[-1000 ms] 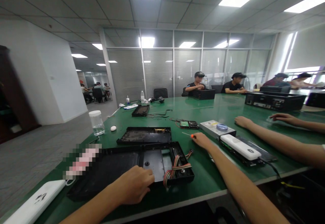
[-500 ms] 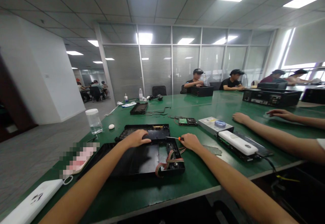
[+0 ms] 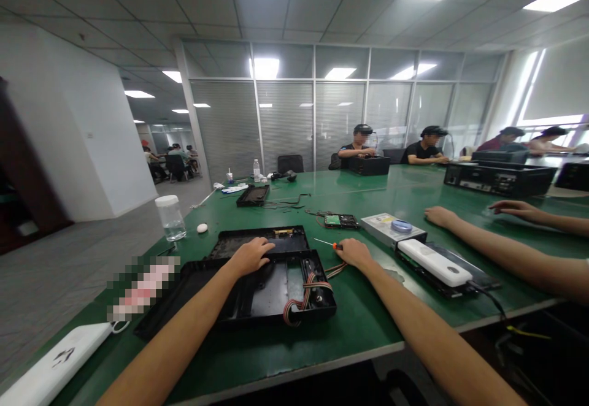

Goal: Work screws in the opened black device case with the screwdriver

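In the middle of the green table lies an opened black metal computer case (image 3: 248, 298), with a flat black panel (image 3: 289, 241) behind it. My left hand (image 3: 252, 255) rests over the seam between the two, its fingers apart. To the right, my right hand (image 3: 352, 251) is closed around a screwdriver (image 3: 335, 246); its orange collar shows and the thin shaft points left, tip in the air just past the panel. Most of the handle is hidden in my fist. A striped ribbon cable (image 3: 301, 303) loops over the case's right end.
A green circuit board (image 3: 341, 221), a silver drive (image 3: 391, 229) and a white device (image 3: 434, 263) are on the right, near a co-worker's arms (image 3: 488, 237). At left stand a water jar (image 3: 171, 219) and a white power bank (image 3: 57, 357). A black tray (image 3: 253, 195) lies farther back.
My right hand has drawn the screwdriver slightly right, so its tip is away from the panel's edge. My left hand has shifted a little, its fingers more spread. The view has turned slightly.
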